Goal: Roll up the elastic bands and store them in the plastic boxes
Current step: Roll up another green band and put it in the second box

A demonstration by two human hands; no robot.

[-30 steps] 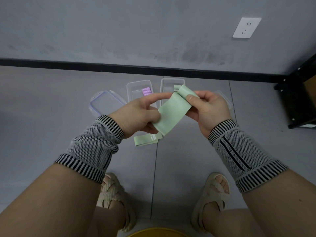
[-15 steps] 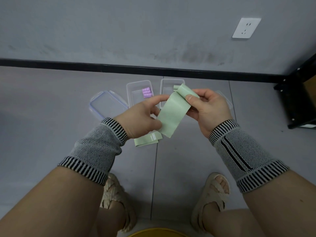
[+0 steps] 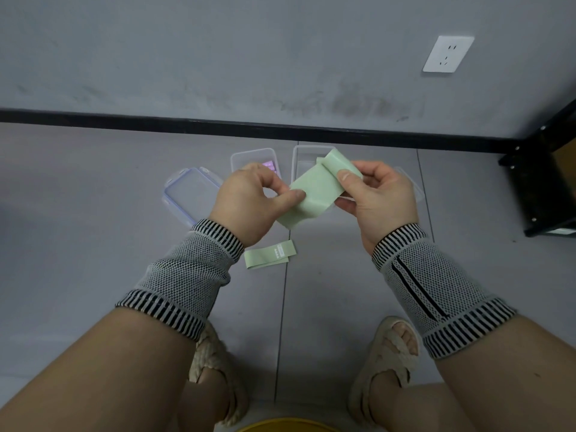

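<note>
**Green band held between both hands above the open boxes**

At far left on the grey tiled floor (image 3: 93, 244) we see a clear rectangular plastic lid with a bluish rim (image 3: 190, 194). Next comes a clear plastic box (image 3: 246, 159) with purple rolled bands (image 3: 269, 166) inside; whatever is printed on them is too small for us to read. Our left hand (image 3: 249, 204) pinches the lower part of a pale green flat elastic band (image 3: 314, 191), thumb on top and fingers curled beneath. Below it, a second pale green elastic band, folded flat (image 3: 269, 254), lies on the floor with a small white label whose writing we cannot make out. A second clear plastic box (image 3: 299, 160) sits behind the held band. Our right hand (image 3: 378, 198) grips the band's upper end, where it is folded over, thumb pressing the fold. A white wall socket (image 3: 448, 53) is at upper right.
</note>
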